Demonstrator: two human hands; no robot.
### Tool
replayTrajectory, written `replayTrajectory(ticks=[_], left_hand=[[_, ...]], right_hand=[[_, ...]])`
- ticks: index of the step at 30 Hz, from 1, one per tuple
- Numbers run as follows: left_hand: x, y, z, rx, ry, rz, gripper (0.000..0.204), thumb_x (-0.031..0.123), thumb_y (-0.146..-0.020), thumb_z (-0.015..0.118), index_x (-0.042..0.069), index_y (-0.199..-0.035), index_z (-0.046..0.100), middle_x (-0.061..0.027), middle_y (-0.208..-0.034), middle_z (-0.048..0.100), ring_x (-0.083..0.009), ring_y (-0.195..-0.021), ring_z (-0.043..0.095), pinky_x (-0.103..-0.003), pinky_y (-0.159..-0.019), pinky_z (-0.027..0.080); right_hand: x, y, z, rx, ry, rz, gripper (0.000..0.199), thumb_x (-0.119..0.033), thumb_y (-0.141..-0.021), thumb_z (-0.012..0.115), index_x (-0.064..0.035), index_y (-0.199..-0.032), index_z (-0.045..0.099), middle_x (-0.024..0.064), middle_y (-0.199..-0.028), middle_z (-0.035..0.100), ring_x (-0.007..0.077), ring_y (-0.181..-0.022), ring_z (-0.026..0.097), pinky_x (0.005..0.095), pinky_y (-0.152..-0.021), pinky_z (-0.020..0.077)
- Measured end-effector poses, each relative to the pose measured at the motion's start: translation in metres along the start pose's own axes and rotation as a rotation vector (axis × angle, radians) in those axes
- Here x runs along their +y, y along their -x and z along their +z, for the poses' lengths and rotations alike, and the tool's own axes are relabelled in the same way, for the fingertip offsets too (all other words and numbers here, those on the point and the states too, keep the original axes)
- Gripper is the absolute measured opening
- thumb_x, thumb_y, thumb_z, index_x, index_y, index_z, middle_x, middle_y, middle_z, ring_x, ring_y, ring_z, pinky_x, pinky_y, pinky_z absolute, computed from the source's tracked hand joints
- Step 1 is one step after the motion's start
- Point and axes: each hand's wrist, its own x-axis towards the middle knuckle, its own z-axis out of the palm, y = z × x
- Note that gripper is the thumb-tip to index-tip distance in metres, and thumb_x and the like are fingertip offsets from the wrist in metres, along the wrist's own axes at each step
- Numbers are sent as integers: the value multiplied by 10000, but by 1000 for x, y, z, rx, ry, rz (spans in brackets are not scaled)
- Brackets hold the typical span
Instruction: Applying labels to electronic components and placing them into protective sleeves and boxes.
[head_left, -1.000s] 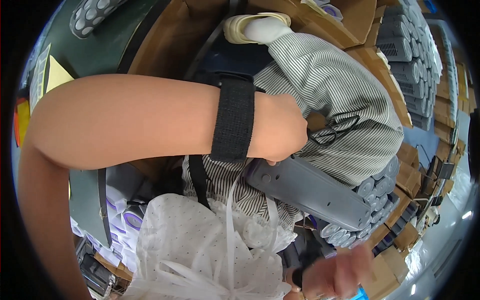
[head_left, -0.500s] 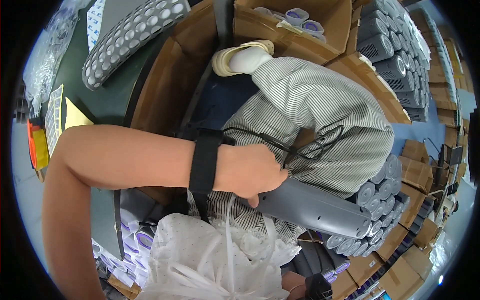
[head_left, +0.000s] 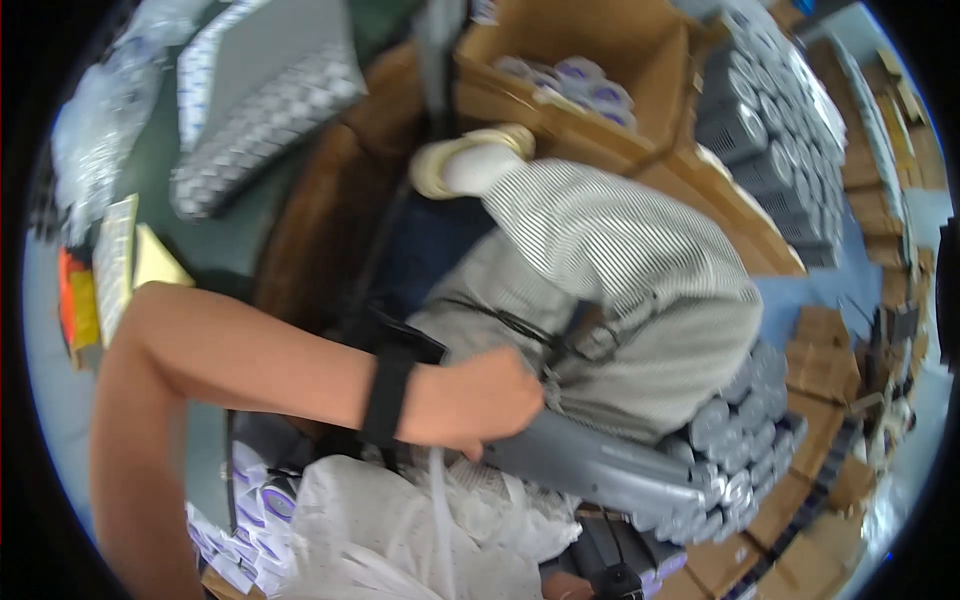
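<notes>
My left hand (head_left: 475, 405), with a black strap round its wrist, is closed round the left end of a long grey plastic casing (head_left: 600, 465). The casing lies tilted across my lap, over grey-and-white striped trousers (head_left: 620, 230), its far end toward stacked grey cylinders (head_left: 735, 430). A thin black cable (head_left: 510, 320) lies loosely on the trousers by my left hand. Of my right arm, only a bit of skin (head_left: 568, 587) shows at the lower edge, beside a black strapped device (head_left: 617, 580); my right fingers are hidden.
A dark green table (head_left: 225, 250) at left bears a dotted grey strip (head_left: 265, 125), yellow paper (head_left: 158, 262) and clear plastic wrap (head_left: 105, 140). Ahead, an open cardboard box (head_left: 575, 115) contains white-and-purple parts. More grey cylinders (head_left: 770, 150) and cartons (head_left: 820, 360) stand at right.
The whole view has shifted and blurred, with the surroundings lower in the picture. My left hand and the casing appear lower and further left, still together.
</notes>
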Motion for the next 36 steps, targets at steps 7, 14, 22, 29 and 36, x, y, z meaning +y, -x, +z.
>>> replayTrajectory(ticks=[7, 14, 22, 29, 36], left_hand=[[32, -12, 25, 98, -609, -92, 274, 221, -826, 552, 40, -967, 701, -100, -1004, 673, -217, -968, 603, -365, -963, 338], [2, -20, 45, 88, -523, 0, 675, 598, -604, 717, 62, -1014, 704, -81, -1044, 677, -239, -1024, 601, -515, -1018, 286], [-24, -24, 30, -78, -312, 164, 842, 679, -425, 769, 14, -930, 659, -56, -849, 653, -229, -694, 622, -393, -749, 398], [46, 69, -56, 274, -188, 104, 594, 560, -682, 703, 11, -896, 623, -99, -869, 636, -292, -890, 617, -475, -929, 389], [85, 264, -147, 433, -82, -1028, 167, 238, -808, 713, 121, -927, 716, -44, -1078, 656, -259, -1149, 527, -417, -1059, 297]], right_hand=[[-1, -36, 40, -42, -322, -139, 299, -135, -725, 783, -37, -994, 698, 128, -859, 608, 297, -722, 579, 395, -676, 472], [-23, -55, 54, -101, -505, -218, 291, -136, -734, 777, -33, -992, 690, 134, -865, 615, 308, -729, 587, 398, -681, 476], [-34, -83, 43, -294, -632, -437, 283, -136, -744, 770, -29, -991, 682, 142, -873, 622, 320, -737, 596, 400, -686, 481], [-32, -74, 12, -372, -636, -459, 276, -137, -753, 764, -25, -989, 675, 149, -880, 629, 331, -744, 603, 402, -691, 485], [-27, -53, -2, -397, -678, -394, 269, -137, -762, 758, -22, -987, 668, 155, -886, 635, 341, -750, 611, 405, -695, 489]])
